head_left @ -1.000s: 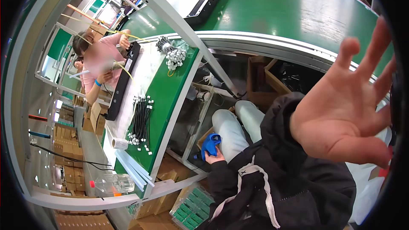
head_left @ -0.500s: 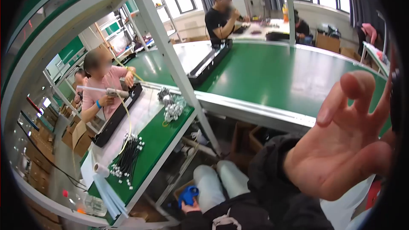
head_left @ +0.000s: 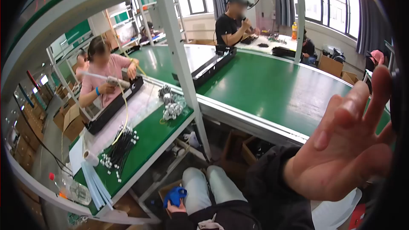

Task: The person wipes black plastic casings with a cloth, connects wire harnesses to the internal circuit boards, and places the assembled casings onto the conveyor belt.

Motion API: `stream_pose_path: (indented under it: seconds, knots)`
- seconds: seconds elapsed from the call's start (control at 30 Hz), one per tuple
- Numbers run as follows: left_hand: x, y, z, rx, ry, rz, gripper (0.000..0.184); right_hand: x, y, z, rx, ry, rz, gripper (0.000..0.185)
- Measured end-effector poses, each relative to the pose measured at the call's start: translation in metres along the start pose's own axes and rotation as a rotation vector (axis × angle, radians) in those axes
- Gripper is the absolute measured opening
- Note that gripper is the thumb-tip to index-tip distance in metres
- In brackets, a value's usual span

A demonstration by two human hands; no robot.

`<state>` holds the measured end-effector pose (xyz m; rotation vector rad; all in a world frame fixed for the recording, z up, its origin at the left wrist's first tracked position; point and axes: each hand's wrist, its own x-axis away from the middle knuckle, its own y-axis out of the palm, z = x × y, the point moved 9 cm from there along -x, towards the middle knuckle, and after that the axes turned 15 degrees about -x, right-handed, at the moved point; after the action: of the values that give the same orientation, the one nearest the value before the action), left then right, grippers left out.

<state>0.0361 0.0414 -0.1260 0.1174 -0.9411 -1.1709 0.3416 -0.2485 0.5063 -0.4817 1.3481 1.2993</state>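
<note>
My right hand (head_left: 341, 145) is raised close to the camera at the right, palm showing. Its fingers are apart and slightly curled, with nothing seen in them; the fingertips at the far right are partly cut off by the dark edge of the view. Low down beside my knees, my left hand (head_left: 177, 208) is closed on a small blue object (head_left: 174, 195) whose exact kind I cannot make out. Part of that hand is hidden by the blue object and my dark sleeve.
A green conveyor belt (head_left: 264, 85) carries a long black housing (head_left: 213, 66). On the left bench, a co-worker in pink (head_left: 108, 66) holds a power screwdriver (head_left: 117, 81) over another black housing (head_left: 113, 108). Black cables (head_left: 121, 149) and a bottle (head_left: 76, 191) lie nearby. A white post (head_left: 179, 55) stands between.
The view has shifted, so the bench and my lap appear further left. My right hand's fingers have stretched out somewhat more. My left hand still has the blue object.
</note>
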Motion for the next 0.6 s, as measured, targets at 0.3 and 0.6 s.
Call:
stream_pose_path:
  seconds: [0.3, 0.6]
  knots:
    - [-0.056, -0.035, -0.033, 0.043, -0.017, -0.087, 0.040, 0.016, 0.031, 0.015, -0.370, 0.226, -0.131, 0.067]
    - [-0.001, 0.022, -0.002, 0.103, 0.009, -0.237, 0.038, 0.042, 0.061, 0.025, -0.573, 0.361, -0.329, 0.084]
